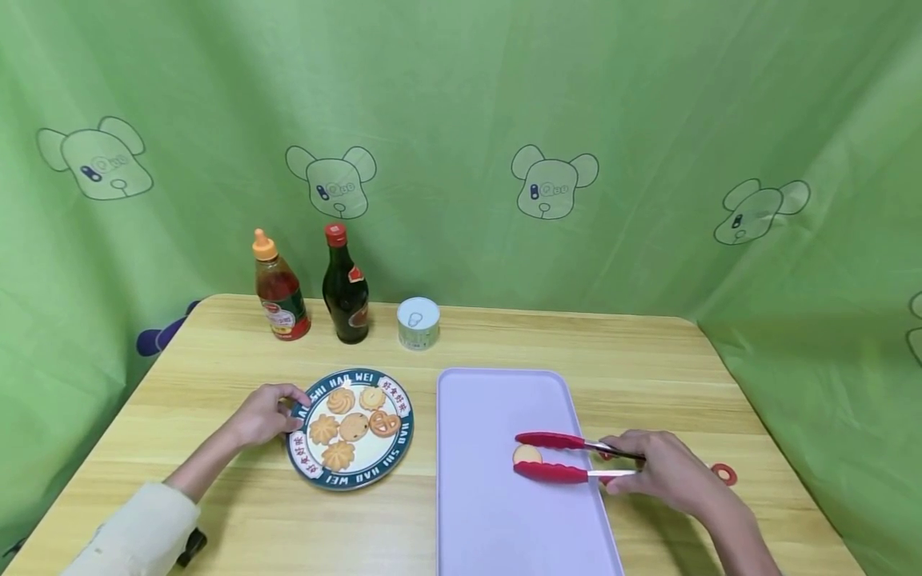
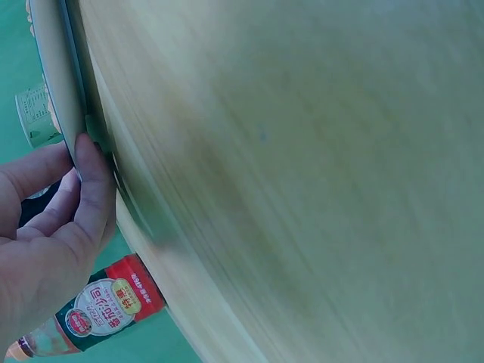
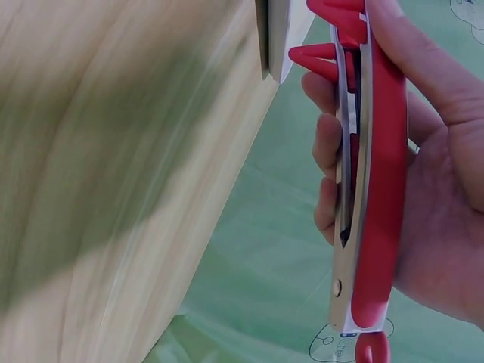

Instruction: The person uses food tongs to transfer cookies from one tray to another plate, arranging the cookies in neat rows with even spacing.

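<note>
My left hand (image 1: 268,414) pinches the left rim of a round plate (image 1: 398,458) with a dark green lettered border. Thumb and fingers meet at that rim in the left wrist view, seen edge-on. Several cookies (image 1: 338,456) of different shapes lie on the plate. My right hand (image 1: 666,470) grips red-and-steel tongs (image 3: 384,181) around their handles. Over the lilac tray (image 1: 490,520), the tongs' red tips (image 1: 551,472) are spread on either side of a round cookie (image 1: 528,454). The lower tip overlaps the cookie's near edge in the head view.
Along the table's back stand a sauce bottle with an orange cap (image 1: 281,300), a dark bottle with a red cap (image 1: 346,292) and a tin can (image 1: 418,324). A green curtain (image 1: 461,104) hangs behind the wooden table (image 1: 648,360).
</note>
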Tool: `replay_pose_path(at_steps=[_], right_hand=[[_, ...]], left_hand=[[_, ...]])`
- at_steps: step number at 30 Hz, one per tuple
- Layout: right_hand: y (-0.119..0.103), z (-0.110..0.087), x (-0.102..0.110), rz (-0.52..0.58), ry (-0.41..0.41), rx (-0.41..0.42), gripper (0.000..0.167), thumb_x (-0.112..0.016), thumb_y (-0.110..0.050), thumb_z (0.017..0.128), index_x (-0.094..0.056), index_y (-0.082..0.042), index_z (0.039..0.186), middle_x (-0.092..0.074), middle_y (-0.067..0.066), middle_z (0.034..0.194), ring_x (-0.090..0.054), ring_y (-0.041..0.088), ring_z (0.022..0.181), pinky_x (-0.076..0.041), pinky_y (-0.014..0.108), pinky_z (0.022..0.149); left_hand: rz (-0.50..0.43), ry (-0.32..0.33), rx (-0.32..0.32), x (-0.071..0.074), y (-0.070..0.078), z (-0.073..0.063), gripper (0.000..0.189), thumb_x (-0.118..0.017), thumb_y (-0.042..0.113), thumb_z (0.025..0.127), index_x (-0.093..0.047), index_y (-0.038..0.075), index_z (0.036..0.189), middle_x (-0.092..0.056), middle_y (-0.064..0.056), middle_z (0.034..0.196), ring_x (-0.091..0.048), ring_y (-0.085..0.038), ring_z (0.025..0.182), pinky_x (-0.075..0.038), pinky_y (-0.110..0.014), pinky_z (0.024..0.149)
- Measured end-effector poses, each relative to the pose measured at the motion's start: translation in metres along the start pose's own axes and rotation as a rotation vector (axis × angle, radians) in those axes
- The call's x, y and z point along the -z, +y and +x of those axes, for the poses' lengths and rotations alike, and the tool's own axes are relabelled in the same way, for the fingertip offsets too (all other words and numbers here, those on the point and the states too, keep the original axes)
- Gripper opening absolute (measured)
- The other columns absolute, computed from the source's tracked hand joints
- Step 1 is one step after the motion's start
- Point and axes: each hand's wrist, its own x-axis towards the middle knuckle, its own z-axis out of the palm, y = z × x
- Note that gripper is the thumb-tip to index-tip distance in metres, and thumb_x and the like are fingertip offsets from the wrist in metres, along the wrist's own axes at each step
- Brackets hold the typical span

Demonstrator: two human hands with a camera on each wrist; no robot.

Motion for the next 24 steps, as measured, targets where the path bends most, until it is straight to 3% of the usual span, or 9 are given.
replay_pose_path(at_steps=[9, 14, 24], right_hand=[[-0.008, 0.008, 0.004, 0.014, 0.034, 0.032, 0.059, -0.082, -0.041, 0.064, -0.069, -0.014, 0.115, -0.068, -0.009, 0.093, -0.055, 0.007, 0.077, -0.046, 0.024, 0.066], [-0.016, 0.016, 0.006, 0.016, 0.06, 0.055, 0.057, -0.083, -0.037, 0.065, -0.069, -0.013, 0.115, -0.071, -0.006, 0.096, -0.062, 0.011, 0.082, -0.05, 0.028, 0.069], [-0.036, 0.044, 0.006, 0.046, 0.068, 0.099, 0.055, -0.083, -0.032, 0.067, -0.069, -0.01, 0.115, -0.07, -0.001, 0.093, -0.052, 0.01, 0.073, -0.043, 0.022, 0.063]], left_hand=[[0.007, -0.002, -0.01, 0.001, 0.001, -0.001, 0.031, -0.063, -0.005, 0.079, -0.06, -0.001, 0.11, -0.058, -0.011, 0.089, -0.054, -0.018, 0.07, -0.05, -0.029, 0.059], [0.013, -0.001, -0.013, 0.001, 0.001, -0.001, 0.031, -0.063, -0.005, 0.08, -0.061, -0.001, 0.11, -0.058, -0.01, 0.088, -0.053, -0.018, 0.07, -0.05, -0.029, 0.059], [0.011, -0.005, -0.019, 0.001, 0.0, -0.001, 0.031, -0.063, -0.005, 0.08, -0.06, -0.001, 0.11, -0.059, -0.011, 0.09, -0.054, -0.018, 0.071, -0.05, -0.03, 0.061]])
